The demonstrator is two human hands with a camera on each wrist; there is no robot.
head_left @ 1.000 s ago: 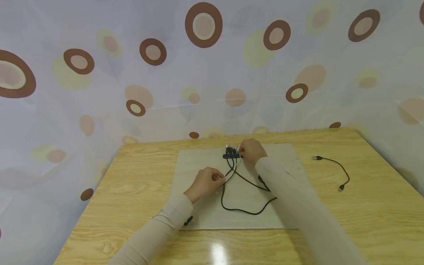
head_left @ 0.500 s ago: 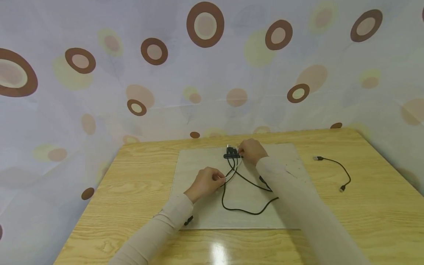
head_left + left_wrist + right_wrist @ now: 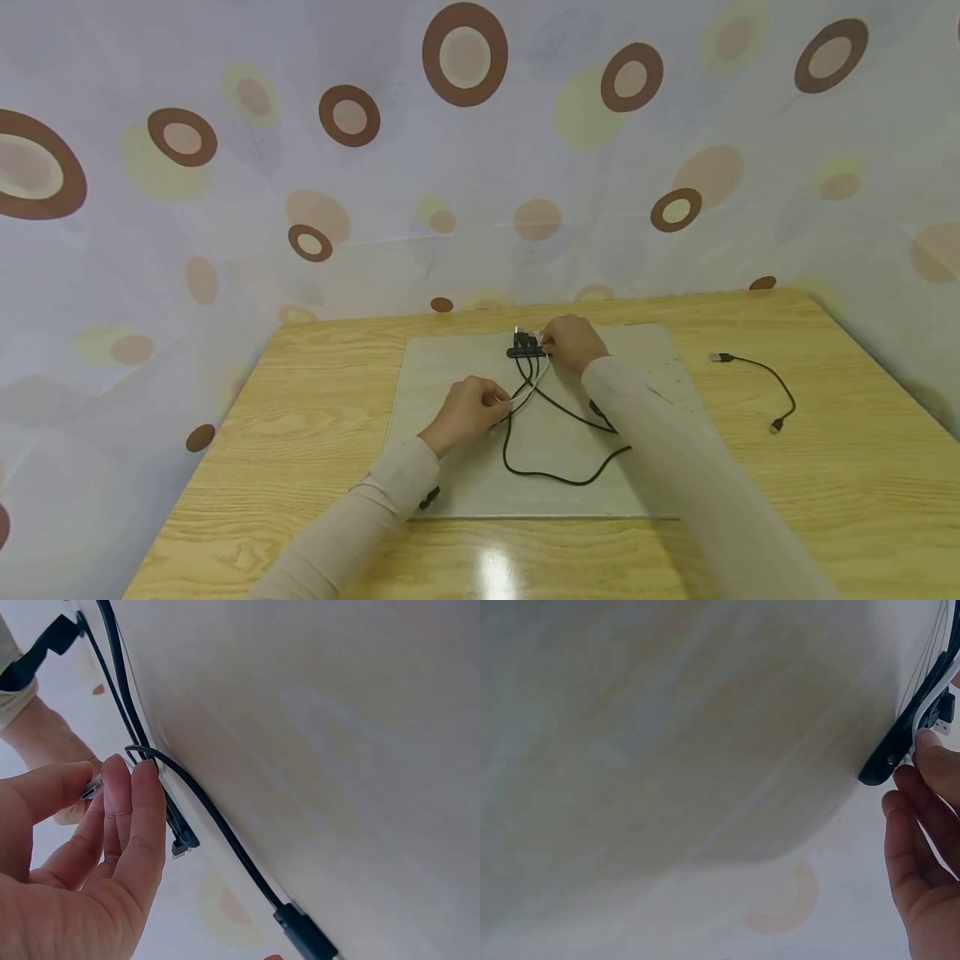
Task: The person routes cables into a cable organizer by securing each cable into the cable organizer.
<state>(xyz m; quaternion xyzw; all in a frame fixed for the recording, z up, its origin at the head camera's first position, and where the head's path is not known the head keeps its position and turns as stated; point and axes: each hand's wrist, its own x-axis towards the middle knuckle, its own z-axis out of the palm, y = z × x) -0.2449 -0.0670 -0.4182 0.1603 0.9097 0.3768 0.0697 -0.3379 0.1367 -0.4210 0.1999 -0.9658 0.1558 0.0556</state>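
Observation:
My left hand [image 3: 467, 414] pinches a white cable [image 3: 538, 380] near one end. In the left wrist view, a small metal-tipped plug [image 3: 91, 789] shows between the thumb and fingers. The other end of the cable runs to my right hand [image 3: 573, 343], whose thumb and forefinger pinch it at the right end of a black cable holder [image 3: 517, 353]. In the right wrist view the white cable bends along the holder [image 3: 881, 766] up to the fingertips, which cover part of it. Black plugs [image 3: 522, 338] stand behind the holder, with black cables [image 3: 551, 477] running from it toward me.
A pale board [image 3: 457, 367] lies on the wooden table [image 3: 315, 392] beneath the holder. To the right, a short black USB cable [image 3: 780, 387] lies on the wood. One black plug [image 3: 430, 497] is near my left sleeve. A patterned cloth [image 3: 480, 167] hangs behind the table.
Both hands keep nearly the same places and grips. My right fingers have shifted very slightly at the holder's end, and the head view has moved a little.

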